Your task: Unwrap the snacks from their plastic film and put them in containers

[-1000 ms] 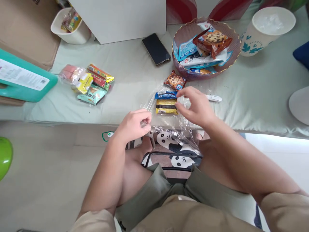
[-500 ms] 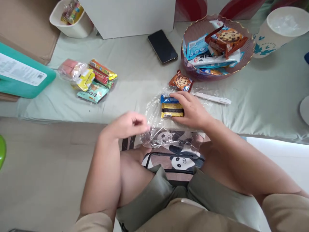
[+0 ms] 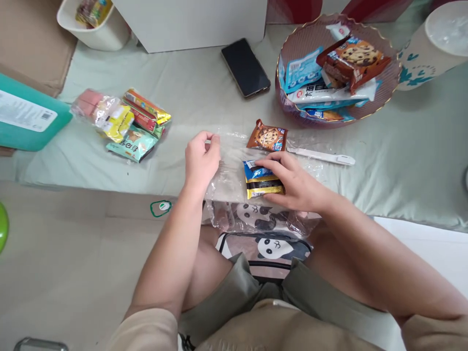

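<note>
My left hand [image 3: 203, 158] is closed in a pinch at the left edge of a thin clear plastic wrap [image 3: 228, 168]. The wrap lies over the table's front edge and hangs down toward my knees. On top of it sit a blue snack packet [image 3: 252, 169] and a yellow-and-black snack packet [image 3: 258, 186], side by side. My right hand [image 3: 296, 183] grips both packets from the right, fingers on the blue one and thumb at the yellow one. Just behind them lies a brown cookie packet [image 3: 268, 137], beside a white utility knife [image 3: 325, 157].
A scalloped bowl [image 3: 338, 119] of snacks stands at the back right, near a paper cup [image 3: 426, 53]. A phone [image 3: 245, 67] lies behind the wrap. Bagged snacks [image 3: 133, 141], a teal container [image 3: 29, 114] and a white bin [image 3: 106, 36] are at left.
My left hand has moved up and forward from the table's front edge to the wrap's left edge. My right hand stays on the two packets. The view has shifted slightly.
</note>
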The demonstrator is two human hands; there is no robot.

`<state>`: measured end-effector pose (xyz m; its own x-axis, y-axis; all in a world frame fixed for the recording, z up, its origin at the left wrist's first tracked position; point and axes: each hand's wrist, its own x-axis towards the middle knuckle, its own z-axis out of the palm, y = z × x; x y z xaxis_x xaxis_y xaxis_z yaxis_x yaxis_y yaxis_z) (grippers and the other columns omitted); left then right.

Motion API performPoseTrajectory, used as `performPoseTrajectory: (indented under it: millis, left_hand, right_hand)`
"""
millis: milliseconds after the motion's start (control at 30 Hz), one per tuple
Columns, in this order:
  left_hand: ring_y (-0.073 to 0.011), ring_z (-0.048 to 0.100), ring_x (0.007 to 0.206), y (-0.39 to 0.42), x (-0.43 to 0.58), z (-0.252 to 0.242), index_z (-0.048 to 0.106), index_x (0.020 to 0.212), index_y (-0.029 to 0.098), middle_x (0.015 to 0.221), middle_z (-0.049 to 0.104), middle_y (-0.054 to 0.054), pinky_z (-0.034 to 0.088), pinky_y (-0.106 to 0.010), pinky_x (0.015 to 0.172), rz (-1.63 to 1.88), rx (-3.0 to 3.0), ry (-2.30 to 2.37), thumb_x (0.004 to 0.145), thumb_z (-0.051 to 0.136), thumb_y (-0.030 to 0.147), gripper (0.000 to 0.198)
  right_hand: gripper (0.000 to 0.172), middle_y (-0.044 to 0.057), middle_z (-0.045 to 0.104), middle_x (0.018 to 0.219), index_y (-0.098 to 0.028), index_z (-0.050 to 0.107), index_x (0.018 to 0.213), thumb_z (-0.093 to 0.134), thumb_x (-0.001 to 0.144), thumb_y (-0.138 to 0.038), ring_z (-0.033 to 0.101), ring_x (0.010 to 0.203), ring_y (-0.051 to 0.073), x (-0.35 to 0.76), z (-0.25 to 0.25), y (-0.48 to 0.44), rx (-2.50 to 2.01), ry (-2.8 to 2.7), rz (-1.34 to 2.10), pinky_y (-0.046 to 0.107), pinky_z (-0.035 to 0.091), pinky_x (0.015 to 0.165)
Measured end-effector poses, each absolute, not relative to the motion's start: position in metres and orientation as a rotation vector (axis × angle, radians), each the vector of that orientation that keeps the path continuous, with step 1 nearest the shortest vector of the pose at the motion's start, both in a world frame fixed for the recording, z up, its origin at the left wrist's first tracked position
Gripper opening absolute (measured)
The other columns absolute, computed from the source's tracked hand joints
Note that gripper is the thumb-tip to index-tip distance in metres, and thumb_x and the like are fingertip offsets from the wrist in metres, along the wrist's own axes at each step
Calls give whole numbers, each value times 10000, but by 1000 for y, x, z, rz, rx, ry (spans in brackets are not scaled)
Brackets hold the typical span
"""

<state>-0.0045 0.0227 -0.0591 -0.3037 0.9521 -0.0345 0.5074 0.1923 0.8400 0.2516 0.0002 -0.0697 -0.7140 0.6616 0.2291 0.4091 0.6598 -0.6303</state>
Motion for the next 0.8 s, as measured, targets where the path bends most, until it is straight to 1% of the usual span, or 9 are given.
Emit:
performPoseTrajectory:
  millis: [167, 300, 500, 633, 733, 800]
  left_hand:
    - [-118, 410, 481, 19, -9, -55, 584, 790, 219, 502, 468, 67, 309, -296, 574, 897, 1478, 2072, 967, 580, 270, 184]
    - [-131, 411, 508, 16, -6, -51, 585, 778, 215, 508, 465, 58, 295, -305, 605, 788, 1550, 2161, 969, 575, 269, 199]
    - [-154, 447, 543, 13, -5, -50, 623, 808, 217, 558, 528, 27, 291, -308, 626, 687, 1639, 2197, 979, 543, 298, 205]
    - [-173, 490, 580, 12, -6, -52, 653, 837, 218, 601, 578, 2, 290, -312, 634, 627, 1677, 2199, 980, 530, 315, 212]
    - [-181, 507, 596, 12, -7, -52, 668, 852, 220, 625, 600, -10, 283, -315, 632, 597, 1702, 2195, 981, 527, 326, 218]
    - [-184, 515, 603, 13, -7, -52, 674, 855, 220, 635, 611, -16, 279, -317, 631, 588, 1705, 2204, 984, 525, 326, 224]
  right_hand:
    - [614, 177, 554, 1360, -211, 483, 1494, 631, 933, -412, 570, 1255, 347, 251, -68, -1, -825, -2388, 759, 541, 513, 1057]
    - [489, 166, 620, 1296, -206, 534, 1418, 539, 1000, -460, 617, 1196, 316, 249, -61, 0, -901, -2319, 801, 509, 542, 1027]
    - [432, 148, 697, 1269, -210, 614, 1332, 521, 1013, -485, 667, 1163, 306, 242, -59, 0, -1041, -2254, 703, 483, 554, 1003]
    - [477, 147, 748, 1228, -193, 612, 1347, 523, 1014, -522, 714, 1103, 315, 236, -62, 1, -1161, -2227, 624, 461, 582, 928]
    - [565, 150, 761, 1233, -202, 592, 1399, 498, 1019, -610, 735, 1089, 328, 230, -63, 1, -1260, -2222, 542, 444, 597, 873]
    - [639, 156, 749, 1278, -211, 591, 1416, 490, 999, -684, 730, 1126, 339, 228, -62, 1, -1244, -2271, 493, 443, 602, 877]
